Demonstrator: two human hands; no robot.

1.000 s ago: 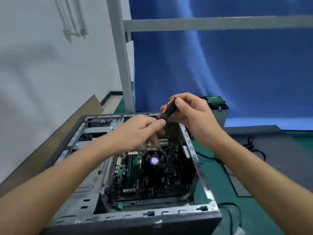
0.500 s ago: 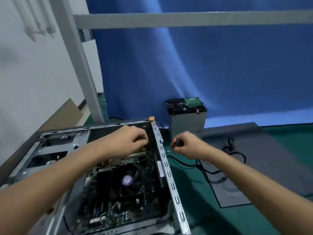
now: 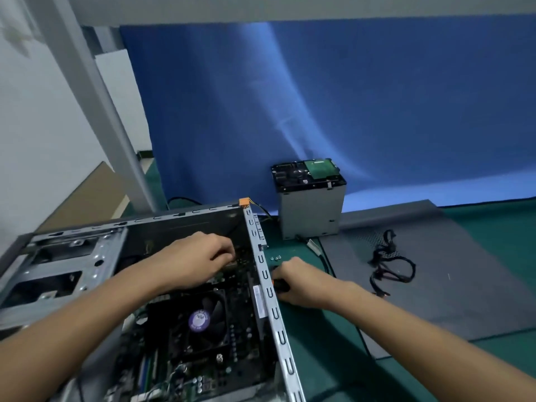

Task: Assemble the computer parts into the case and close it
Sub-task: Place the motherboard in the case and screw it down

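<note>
The open grey computer case (image 3: 269, 288) lies on its side on the green mat, with the motherboard and its black CPU fan (image 3: 200, 317) inside. My left hand (image 3: 200, 256) reaches into the case above the fan, fingers curled down onto a part near the right wall; what it grips is hidden. My right hand (image 3: 298, 281) rests on the mat just outside the right wall, wrapped round the black and orange screwdriver (image 3: 280, 284). A few small screws (image 3: 275, 258) lie just beyond it.
A grey drive cage with a hard drive (image 3: 309, 198) on top stands behind the case. The dark side panel (image 3: 429, 274) lies flat at the right with a bundle of black cables (image 3: 390, 262) on it. A blue backdrop and a grey frame post (image 3: 110, 126) stand behind.
My right hand has carried the screwdriver from above the case down to the mat outside the right wall. My left hand stays inside the case. The view has swung right.
</note>
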